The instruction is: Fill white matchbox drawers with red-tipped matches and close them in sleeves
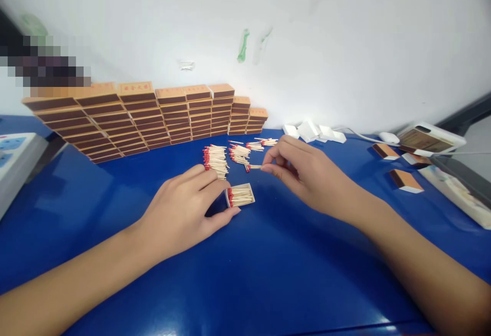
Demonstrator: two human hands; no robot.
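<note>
My left hand [187,200] grips a small white matchbox tray [252,198] by its left end, thumb at the near side and fingers at the far side. Red-tipped matches [240,195] lie in the tray with their heads toward that hand. Beyond it, my right hand [297,164] pinches a match [254,167] between thumb and forefinger, its red head pointing left. The match is close to a loose heap of matches [240,152]. A larger pile of matches [215,161] lies just past my left fingertips.
Stacked matchboxes [172,116] form a stepped wall at the back left. White tray pieces [309,130] lie by the wall. To the right are loose matchboxes [406,180], a phone [433,136], a white cable [356,134] and a pouch [456,195]. A white box [19,162] stands at far left.
</note>
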